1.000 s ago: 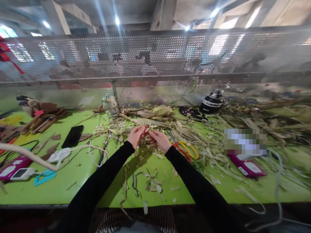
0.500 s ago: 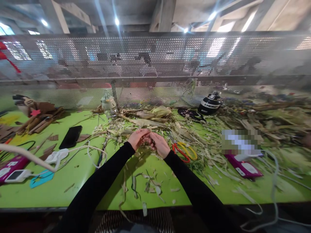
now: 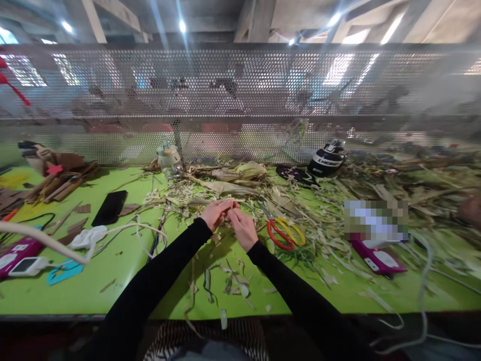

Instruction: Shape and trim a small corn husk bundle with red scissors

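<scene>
My left hand and my right hand meet over the middle of the green table. The fingertips of both are pinched together and touch. Whatever lies between them is too small and hidden to name. Just beyond the hands lie dry corn husks, in a loose heap with many torn shreds. To the right of my right hand rest scissors with one red and one yellow handle loop. Husk scraps are strewn on the table below the hands.
A perforated metal screen closes off the back. Left are a black phone, white cables and a pink power strip. A clear bottle and black bottle stand behind. Another pink strip lies right.
My right hand has turned slightly, its wrist shifting a little left and down. My left hand has moved slightly right; the fingertips stay together. The view has shifted slightly.
</scene>
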Motion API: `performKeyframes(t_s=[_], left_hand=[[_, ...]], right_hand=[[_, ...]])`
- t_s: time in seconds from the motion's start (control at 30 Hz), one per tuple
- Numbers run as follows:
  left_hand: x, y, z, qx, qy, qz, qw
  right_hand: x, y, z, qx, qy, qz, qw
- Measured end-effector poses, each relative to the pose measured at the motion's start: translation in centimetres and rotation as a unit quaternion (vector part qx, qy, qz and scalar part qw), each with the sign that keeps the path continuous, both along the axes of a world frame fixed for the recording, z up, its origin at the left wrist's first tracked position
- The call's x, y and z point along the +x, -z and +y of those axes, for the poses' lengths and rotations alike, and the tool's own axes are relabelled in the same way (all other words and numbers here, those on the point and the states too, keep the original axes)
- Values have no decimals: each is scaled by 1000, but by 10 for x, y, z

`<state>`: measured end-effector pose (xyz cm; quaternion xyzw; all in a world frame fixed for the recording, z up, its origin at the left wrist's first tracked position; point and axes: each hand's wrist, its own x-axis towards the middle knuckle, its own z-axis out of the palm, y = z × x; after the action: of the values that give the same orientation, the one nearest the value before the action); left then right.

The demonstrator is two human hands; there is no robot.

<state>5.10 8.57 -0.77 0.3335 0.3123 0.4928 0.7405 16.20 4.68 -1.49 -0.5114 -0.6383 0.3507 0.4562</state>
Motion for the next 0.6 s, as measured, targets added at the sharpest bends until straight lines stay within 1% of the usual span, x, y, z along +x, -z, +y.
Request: performKeyframes(t_s=[0.13, 0.23, 0.37, 0.47, 0.53, 0.6], left_hand=[[-2, 6, 3, -22, 4, 7, 1000], [-6, 8, 6, -39, 18, 8, 999], [-10, 4, 7, -48, 56, -1, 997], [-10, 3, 5, -39, 83, -12, 996], [-9, 4, 4, -28, 87, -19, 996], [-9, 5, 4, -20, 79, -23, 996]], right_hand=[[-2, 6, 1, 26, 16, -38, 999], [-3, 13, 6, 29, 20, -40, 999], [-2, 20, 14, 16, 21, -14, 1000], [0, 22, 17, -1, 19, 14, 1000], [1, 21, 17, -14, 14, 32, 999], [1, 19, 15, -28, -1, 46, 999]])
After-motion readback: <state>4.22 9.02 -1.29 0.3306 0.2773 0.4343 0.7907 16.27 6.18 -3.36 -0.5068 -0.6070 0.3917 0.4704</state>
